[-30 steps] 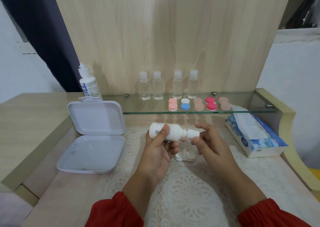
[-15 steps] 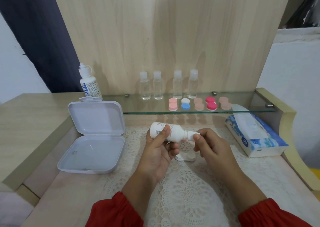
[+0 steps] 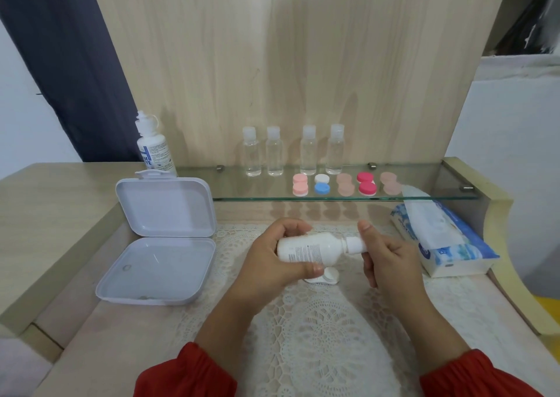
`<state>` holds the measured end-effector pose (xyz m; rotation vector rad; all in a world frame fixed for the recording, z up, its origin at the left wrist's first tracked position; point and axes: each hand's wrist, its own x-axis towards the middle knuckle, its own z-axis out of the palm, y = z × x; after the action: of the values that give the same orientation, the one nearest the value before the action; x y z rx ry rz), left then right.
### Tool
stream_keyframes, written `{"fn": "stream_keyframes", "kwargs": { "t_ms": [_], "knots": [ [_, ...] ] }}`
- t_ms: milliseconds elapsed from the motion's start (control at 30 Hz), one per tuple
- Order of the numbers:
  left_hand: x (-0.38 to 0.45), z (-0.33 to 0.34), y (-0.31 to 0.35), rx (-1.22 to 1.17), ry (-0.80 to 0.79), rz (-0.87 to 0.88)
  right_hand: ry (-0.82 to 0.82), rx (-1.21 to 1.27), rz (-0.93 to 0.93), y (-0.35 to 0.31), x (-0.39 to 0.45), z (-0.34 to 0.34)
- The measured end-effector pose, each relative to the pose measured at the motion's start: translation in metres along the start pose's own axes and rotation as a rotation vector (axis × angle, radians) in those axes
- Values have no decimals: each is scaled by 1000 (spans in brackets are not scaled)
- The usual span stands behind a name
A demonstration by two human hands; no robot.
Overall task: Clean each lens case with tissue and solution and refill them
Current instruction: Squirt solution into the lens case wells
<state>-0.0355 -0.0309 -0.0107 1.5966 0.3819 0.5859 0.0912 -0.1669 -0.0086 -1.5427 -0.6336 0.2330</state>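
Over the white lace mat [image 3: 318,336] on the table [image 3: 54,214], from the head camera, we see the left hand [image 3: 269,263] curled around the body of a white plastic solution bottle [image 3: 309,249] held on its side, thumb across the printed label. The right hand [image 3: 388,257] grips the bottle's white cap end [image 3: 356,245], fingers wrapped round it, thumb raised; whether the cap is on tight we cannot tell. Just under the bottle a white lens case [image 3: 325,277] lies on the mat, mostly hidden by the left hand's thumb and the bottle. Behind, a glass shelf [image 3: 242,193] carries four clear small bottles [image 3: 291,154] and a row of pink, blue-white and red lens cases [image 3: 342,184]. An open lilac hinged plastic box [image 3: 157,239] sits at left, a blue-and-white tissue pack [image 3: 439,242] at right, its rear partly under the shelf.
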Motion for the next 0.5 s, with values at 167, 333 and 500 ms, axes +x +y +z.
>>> {"fn": "stream_keyframes", "kwargs": {
  "t_ms": [167,333,500],
  "knots": [
    [0,-1,3,97,59,37,-117,73,34,0,5,-2],
    [8,-14,-1,-32,312,37,-307,-474,91,10,9,-14],
    [11,-26,-13,259,440,30,-431,-779,10,11,7,-8]
  ]
}}
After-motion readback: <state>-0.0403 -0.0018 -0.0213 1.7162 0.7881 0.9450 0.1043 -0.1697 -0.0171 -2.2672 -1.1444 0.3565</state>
